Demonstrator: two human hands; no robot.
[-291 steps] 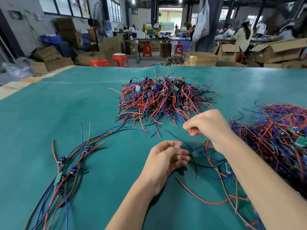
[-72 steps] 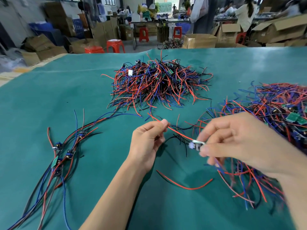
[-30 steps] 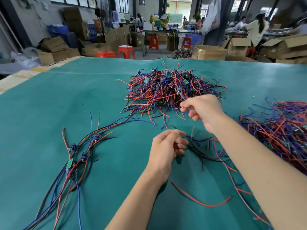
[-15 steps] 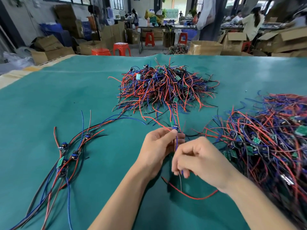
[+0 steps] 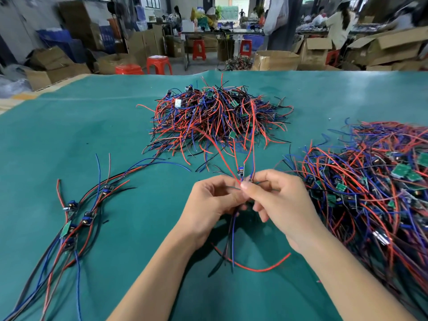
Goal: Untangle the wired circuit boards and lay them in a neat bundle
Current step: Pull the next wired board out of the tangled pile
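Board (image 5: 240, 170) with its wires sits at the centre of the frame, pinched between both of my hands just above the table (image 5: 69, 126). It is a small blue-and-green piece standing upright over my fingertips, with red and blue wires running up from it toward the far pile (image 5: 215, 117) and more red, blue and black strands hanging down below my hands onto the table.

My left hand (image 5: 208, 205) is curled, thumb and forefinger pinching the wires just under the board. My right hand (image 5: 280, 202) is curled too, its thumb and fingers gripping the same wires from the right side; the two hands touch at the fingertips.

A loose red wire (image 5: 257, 267) lies in a shallow curve on the table below my wrists, crossed by the hanging strands.

At the lower left of the frame lies the bundle (image 5: 76, 218): several boards lined up along long red, blue and black wires that sweep from the bottom left corner up toward the centre. The far pile is a tangled heap in the upper middle. A second, larger tangle (image 5: 370, 186) fills the right side, with green boards showing among the wires, just beside my right hand.

Beyond the table's far edge I see red stools (image 5: 159, 63) and cardboard boxes (image 5: 275, 60).
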